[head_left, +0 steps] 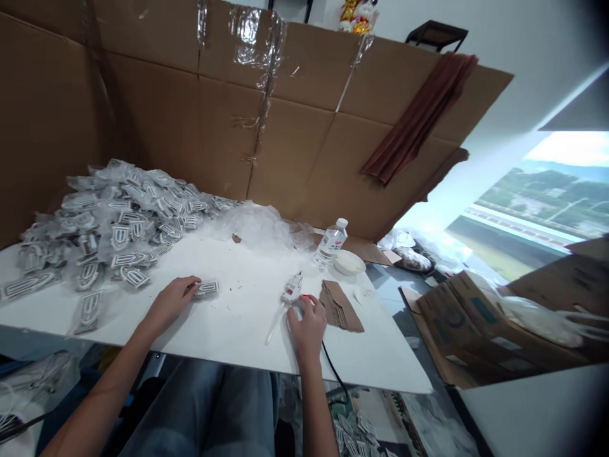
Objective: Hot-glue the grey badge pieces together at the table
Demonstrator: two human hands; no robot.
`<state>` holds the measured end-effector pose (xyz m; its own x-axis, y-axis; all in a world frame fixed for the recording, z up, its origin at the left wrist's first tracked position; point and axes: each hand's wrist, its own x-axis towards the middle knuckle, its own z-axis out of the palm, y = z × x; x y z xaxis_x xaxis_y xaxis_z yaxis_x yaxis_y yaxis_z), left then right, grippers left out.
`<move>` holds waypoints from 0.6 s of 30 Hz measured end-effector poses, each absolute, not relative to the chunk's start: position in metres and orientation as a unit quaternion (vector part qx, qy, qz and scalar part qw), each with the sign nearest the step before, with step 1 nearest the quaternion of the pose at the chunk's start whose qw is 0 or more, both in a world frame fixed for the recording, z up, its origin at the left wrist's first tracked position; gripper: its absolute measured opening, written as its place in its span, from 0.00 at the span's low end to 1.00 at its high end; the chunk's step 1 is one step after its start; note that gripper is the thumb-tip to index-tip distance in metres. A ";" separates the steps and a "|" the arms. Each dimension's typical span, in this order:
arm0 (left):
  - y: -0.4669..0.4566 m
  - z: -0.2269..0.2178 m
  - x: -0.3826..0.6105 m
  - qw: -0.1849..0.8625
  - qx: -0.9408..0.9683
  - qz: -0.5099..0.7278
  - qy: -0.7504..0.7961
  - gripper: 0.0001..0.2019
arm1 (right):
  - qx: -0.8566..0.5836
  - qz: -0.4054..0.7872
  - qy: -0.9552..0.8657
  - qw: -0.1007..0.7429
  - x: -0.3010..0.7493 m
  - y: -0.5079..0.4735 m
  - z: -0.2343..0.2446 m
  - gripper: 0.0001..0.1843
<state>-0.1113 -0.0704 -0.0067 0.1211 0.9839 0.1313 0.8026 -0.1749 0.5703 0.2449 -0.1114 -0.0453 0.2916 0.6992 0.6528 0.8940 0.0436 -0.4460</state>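
Note:
My left hand rests on the white table, its fingers curled onto a small clear-bagged patch. To its left lies a big heap of several bagged patches. My right hand is closed round the handle of a white glue gun, which lies on the table with a glue stick poking out behind it and a black cord trailing off the front edge.
Folded cardboard pieces lie right of the glue gun. A water bottle and a white dish stand behind, beside crumpled clear plastic. A taped cardboard wall rings the table. Flattened boxes lie at right.

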 end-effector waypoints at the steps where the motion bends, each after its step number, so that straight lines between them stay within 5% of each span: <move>1: -0.071 -0.007 -0.111 0.185 0.722 0.251 0.617 0.21 | -0.679 -0.124 -0.586 0.425 0.243 -0.113 -0.043 0.18; 18: -0.073 -0.015 -0.108 0.229 0.657 0.375 0.613 0.16 | -0.590 -0.014 -0.699 0.404 0.231 -0.123 -0.032 0.06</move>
